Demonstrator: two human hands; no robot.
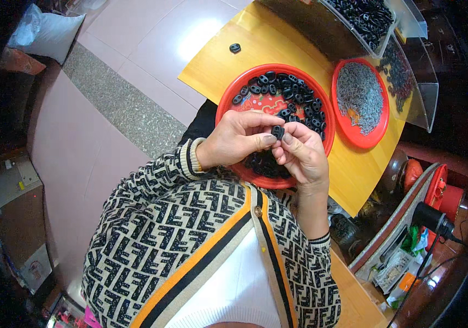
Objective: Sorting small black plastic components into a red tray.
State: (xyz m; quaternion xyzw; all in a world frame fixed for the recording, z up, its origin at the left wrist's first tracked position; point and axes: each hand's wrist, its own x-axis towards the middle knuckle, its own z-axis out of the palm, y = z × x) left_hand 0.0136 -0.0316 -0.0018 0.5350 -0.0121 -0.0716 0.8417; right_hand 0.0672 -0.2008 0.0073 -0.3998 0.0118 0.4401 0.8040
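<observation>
A small black oval piece (278, 132) is pinched at the centre of the frame by the thumbs and forefingers of a person's left hand (228, 139) and right hand (308, 158), fingertips close together. Beneath, a round red basin (223, 103) holds glossy black two-holed pieces (300, 97). Beyond, on a yellow desk (215, 64), a red oval tray (364, 142) of thin grey parts (357, 90) sits at right; a lone black piece (235, 48) lies at upper centre. A clear box (375, 53) of black parts (362, 19) shows at upper right.
</observation>
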